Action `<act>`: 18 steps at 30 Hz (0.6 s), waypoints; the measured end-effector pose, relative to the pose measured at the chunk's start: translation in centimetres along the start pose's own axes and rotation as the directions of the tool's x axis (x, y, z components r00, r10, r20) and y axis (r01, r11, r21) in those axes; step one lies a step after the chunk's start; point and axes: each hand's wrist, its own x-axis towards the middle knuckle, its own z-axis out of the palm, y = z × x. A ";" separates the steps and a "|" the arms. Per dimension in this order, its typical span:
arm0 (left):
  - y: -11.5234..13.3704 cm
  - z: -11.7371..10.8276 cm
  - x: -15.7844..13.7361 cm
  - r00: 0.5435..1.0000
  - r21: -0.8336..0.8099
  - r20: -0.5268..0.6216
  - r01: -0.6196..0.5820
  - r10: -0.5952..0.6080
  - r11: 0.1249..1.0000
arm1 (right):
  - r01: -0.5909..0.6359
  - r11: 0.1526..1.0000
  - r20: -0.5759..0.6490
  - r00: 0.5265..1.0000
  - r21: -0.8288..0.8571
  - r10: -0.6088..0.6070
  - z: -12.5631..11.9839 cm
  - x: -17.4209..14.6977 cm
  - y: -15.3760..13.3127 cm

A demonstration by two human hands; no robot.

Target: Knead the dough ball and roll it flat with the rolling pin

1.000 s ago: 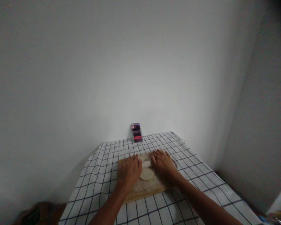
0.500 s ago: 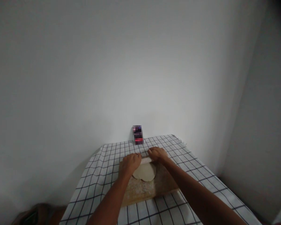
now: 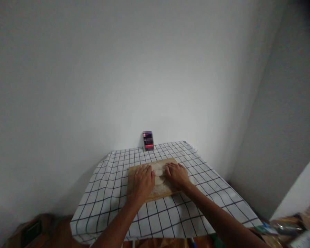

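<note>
A pale rolling pin lies across a sheet of dough on a floured wooden board. My left hand presses on the pin's left end, fingers curved over it. On the other end rests my right hand, its fingers likewise bent over the wood. Both hands hide the ends of the pin and parts of the dough. Some dough shows beyond the pin and some on the near side.
The board lies on a table with a white checked cloth. A blurred-out dark upright object stands at the back against the white wall. Assorted packages sit at the lower right, and a brown object is low at left.
My hands have drawn the rolling pin back toward me from the board's far edge onto the dough. The view has shifted, and the table's front edge now shows.
</note>
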 end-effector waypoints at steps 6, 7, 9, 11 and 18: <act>0.2 -0.4 -4.5 0.991 -0.028 -0.091 -0.102 0.099 0.994 | 0.022 0.997 -0.087 0.996 0.072 -0.016 0.6 -3.2 0.0; 0.2 -0.4 -4.7 0.992 -0.038 -0.086 -0.098 0.094 0.994 | 0.027 0.997 -0.087 0.996 0.067 -0.021 0.5 -3.3 0.0; 0.0 -0.5 -4.4 0.995 -0.066 -0.053 -0.082 0.079 0.994 | 0.028 0.998 -0.074 0.997 0.048 -0.024 0.2 -3.0 -0.1; -0.3 -0.6 -3.4 0.998 -0.096 0.005 -0.055 0.056 0.994 | 0.020 1.000 -0.053 0.998 0.023 -0.019 -0.3 -2.4 -0.4; -1.6 -0.2 0.6 0.982 -0.148 0.183 0.062 -0.034 0.987 | -0.091 0.993 0.039 0.995 -0.069 0.094 -2.3 0.5 -1.4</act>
